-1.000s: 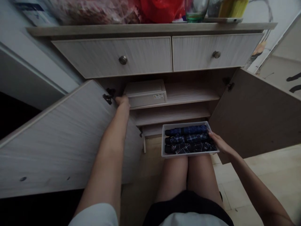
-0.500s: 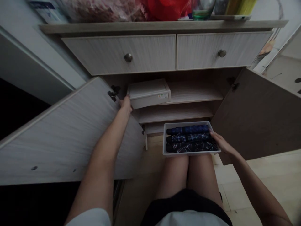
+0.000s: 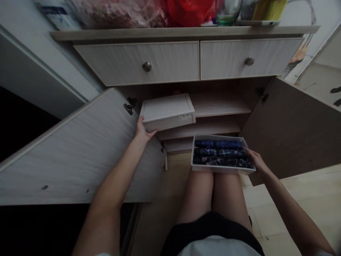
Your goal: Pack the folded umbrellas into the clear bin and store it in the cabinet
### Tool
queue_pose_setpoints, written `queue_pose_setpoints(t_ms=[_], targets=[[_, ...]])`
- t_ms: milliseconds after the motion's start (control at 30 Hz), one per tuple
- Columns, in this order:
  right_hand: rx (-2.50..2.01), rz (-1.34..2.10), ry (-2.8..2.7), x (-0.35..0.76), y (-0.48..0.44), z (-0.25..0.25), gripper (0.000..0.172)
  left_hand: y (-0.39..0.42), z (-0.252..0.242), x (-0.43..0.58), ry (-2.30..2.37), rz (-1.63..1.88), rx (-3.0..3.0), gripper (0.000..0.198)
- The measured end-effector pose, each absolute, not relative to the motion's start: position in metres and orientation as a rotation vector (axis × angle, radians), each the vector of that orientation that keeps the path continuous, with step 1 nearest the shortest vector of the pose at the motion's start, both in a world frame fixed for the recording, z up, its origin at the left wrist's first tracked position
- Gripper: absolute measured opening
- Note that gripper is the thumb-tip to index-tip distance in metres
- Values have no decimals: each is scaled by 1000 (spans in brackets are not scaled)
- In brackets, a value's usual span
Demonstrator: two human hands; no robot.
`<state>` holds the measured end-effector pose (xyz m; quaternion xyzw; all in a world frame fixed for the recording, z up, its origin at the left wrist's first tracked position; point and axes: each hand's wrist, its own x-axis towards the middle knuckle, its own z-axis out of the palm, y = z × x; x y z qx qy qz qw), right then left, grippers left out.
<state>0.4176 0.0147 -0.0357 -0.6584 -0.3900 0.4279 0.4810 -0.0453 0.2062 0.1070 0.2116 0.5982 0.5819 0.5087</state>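
Observation:
My left hand (image 3: pixel 145 131) grips the near left corner of a closed white box (image 3: pixel 167 110), thumb on top and fingers at its front underside. The box sits tilted at the upper shelf, its front sticking out over the edge. My right hand (image 3: pixel 257 160) holds the right end of an open white tray (image 3: pixel 223 169) above my knees. Three folded umbrellas lie side by side in the tray: a blue one (image 3: pixel 220 144) at the back, a dark plaid one (image 3: pixel 221 152) in the middle and a black plaid one (image 3: pixel 226 161) in front.
Both cabinet doors stand open, the left door (image 3: pixel 80 153) and the right door (image 3: pixel 295 131). The shelves (image 3: pixel 221 105) lie between them, under two closed drawers (image 3: pixel 165 62). Plastic bags (image 3: pixel 119 12) and a glass (image 3: pixel 228 14) stand on the cabinet top.
The white box has come forward and slightly down, with my left hand now spread around its corner. The umbrella tray has shifted a little to the right with my right hand.

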Motion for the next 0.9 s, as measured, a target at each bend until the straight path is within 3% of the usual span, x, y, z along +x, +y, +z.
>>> queue_pose_setpoints(t_ms=[100, 300, 900], targets=[[-1627, 989, -674, 438, 9, -35, 40, 175, 104, -52, 1401, 1411, 487, 44], [-1616, 760, -601, 478, 17, -19, 39, 121, 87, -65, 1364, 1373, 479, 32], [-1517, 655, -676, 450, 34, 7, 54, 69, 69, -57, 1294, 1384, 440, 34]])
